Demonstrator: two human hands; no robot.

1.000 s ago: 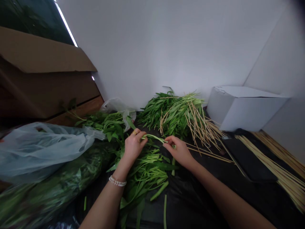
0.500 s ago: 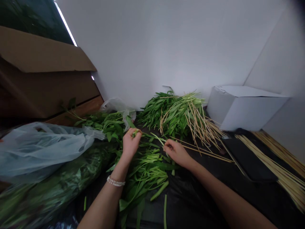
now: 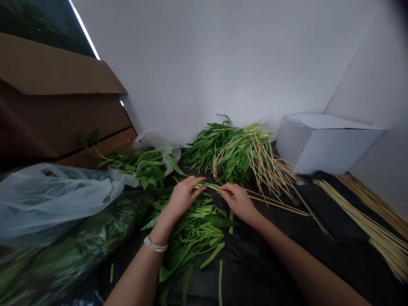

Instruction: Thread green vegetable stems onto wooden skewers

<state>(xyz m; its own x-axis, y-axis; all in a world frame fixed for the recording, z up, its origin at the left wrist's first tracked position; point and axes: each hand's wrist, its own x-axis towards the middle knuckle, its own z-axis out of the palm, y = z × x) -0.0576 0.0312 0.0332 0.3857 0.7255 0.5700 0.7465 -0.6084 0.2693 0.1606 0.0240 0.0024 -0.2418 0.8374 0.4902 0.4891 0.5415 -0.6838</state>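
Observation:
My left hand (image 3: pixel 182 196) and my right hand (image 3: pixel 237 200) hold a green stalk (image 3: pixel 209 186) between them, just above a loose pile of green stems and leaves (image 3: pixel 197 227) on a black sheet (image 3: pixel 261 263). The left fingers pinch the stalk's left end; a bead bracelet (image 3: pixel 155 245) is on that wrist. The right fingers are closed on the stalk's right end together with a thin bamboo skewer (image 3: pixel 277 205) that runs out to the right.
A heap of skewered greens (image 3: pixel 242 153) lies behind against the white wall. A white box (image 3: pixel 325 142) stands right, bundles of skewers (image 3: pixel 366 221) beside it. Left are bagged greens (image 3: pixel 63 250), a clear plastic bag (image 3: pixel 54 199) and a cardboard box (image 3: pixel 60 97).
My left hand went up to the leaves at the left, then came back to the stalk's left end. My right hand stayed near the skewer, shifting slightly.

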